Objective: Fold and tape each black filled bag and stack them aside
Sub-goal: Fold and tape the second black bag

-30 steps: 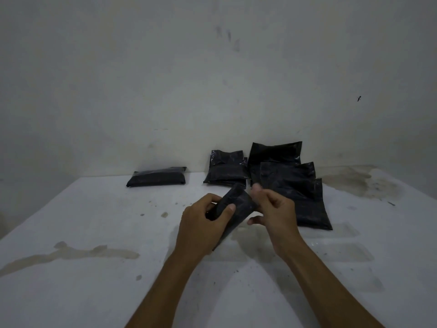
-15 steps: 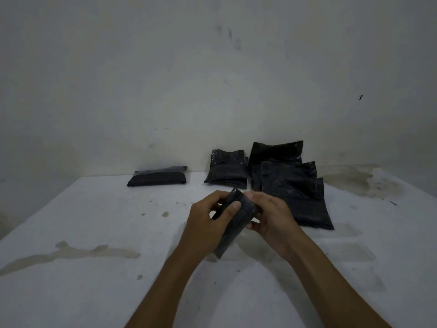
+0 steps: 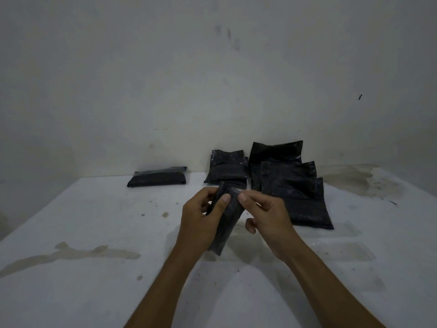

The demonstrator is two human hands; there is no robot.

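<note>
One folded black plastic bag [image 3: 158,176] lies finished beyond-left of both grips; left hand [image 3: 201,221] clasps slim black filled bag [image 3: 225,221], right hand [image 3: 264,216] pinches its top; unfolded black bags [image 3: 295,192] wait beyond-right.

Bare, dim room, use unclear; perhaps a makeshift packing corner. Plain whitish wall [image 3: 212,79] with scuffs. White table [image 3: 71,292] pushed against it, stained brown [image 3: 350,181]. Black filled bags [image 3: 295,192] piled at the back.
</note>
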